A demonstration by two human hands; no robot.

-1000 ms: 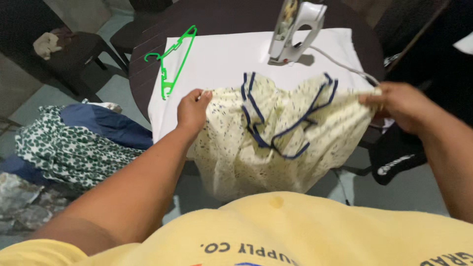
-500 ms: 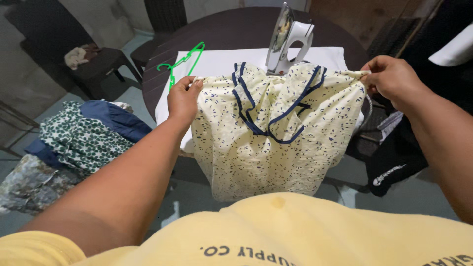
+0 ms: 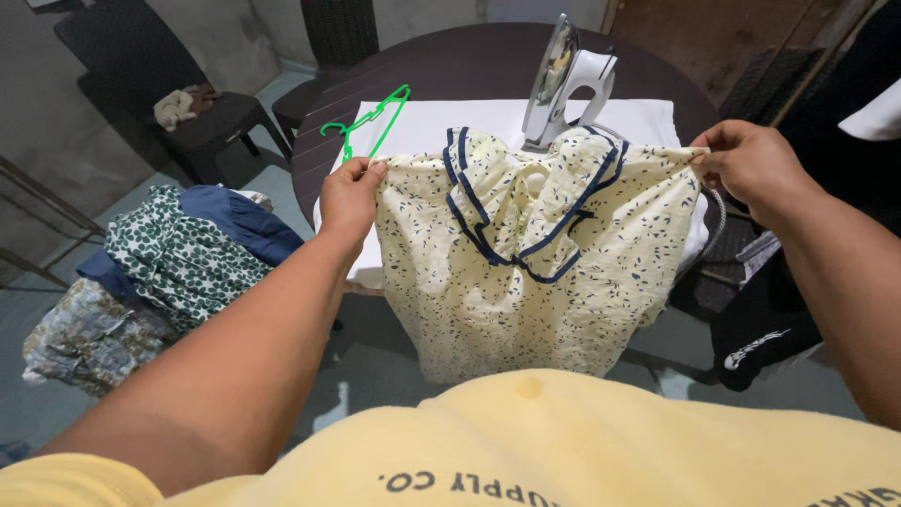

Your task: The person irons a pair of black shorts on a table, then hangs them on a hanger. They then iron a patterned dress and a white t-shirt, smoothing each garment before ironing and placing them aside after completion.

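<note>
Now the left hand (image 3: 349, 195) is pinching 1 top corner of the pale yellow, navy-trimmed speckled cotton garment (image 3: 535, 253), fingers clamped; it is hanging stretched crosswise before the round dark bench (image 3: 450, 66), while the right hand (image 3: 751, 169) is gripping the other corner.

Dim indoor light, soft shadows under table; white cloth (image 3: 441, 117) brightest, mild glare. Sharp centre, wide-angle stretch at edges.
</note>
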